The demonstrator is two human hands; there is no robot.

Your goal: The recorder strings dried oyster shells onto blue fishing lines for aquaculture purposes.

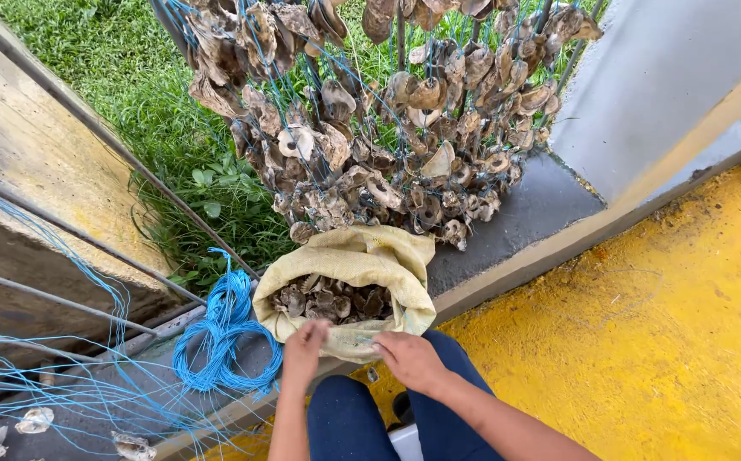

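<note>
Nearest the camera, the person's knees in dark blue trousers [345, 418] frame both forearms reaching forward. The left hand [305, 348] rests on the near rim of a yellowish woven sack [353, 256], its fingers curled down over the rolled cloth edge and pinching it. The right hand [410, 358] lies just beside it on the same rim, fingers bent and pressing toward the left hand; whether it grips the cloth or something small under the fingertips cannot be told. The sack stands open on a grey ledge [524, 213] at the border of a yellow painted floor [660, 324], its mouth rolled back, and holds a layer of dark oyster shells [332, 300]. To the left of the sack lies a coil of bright blue cord [225, 337], with loose strands of the same cord trailing across the lower left, where 2 or 3 pale shells [36, 419] lie apart. Behind the sack hangs a dense mass of strung shells [370, 128] threaded on blue lines, reaching down to touch the sack's far rim. Beyond them grows green grass [131, 77].
</note>
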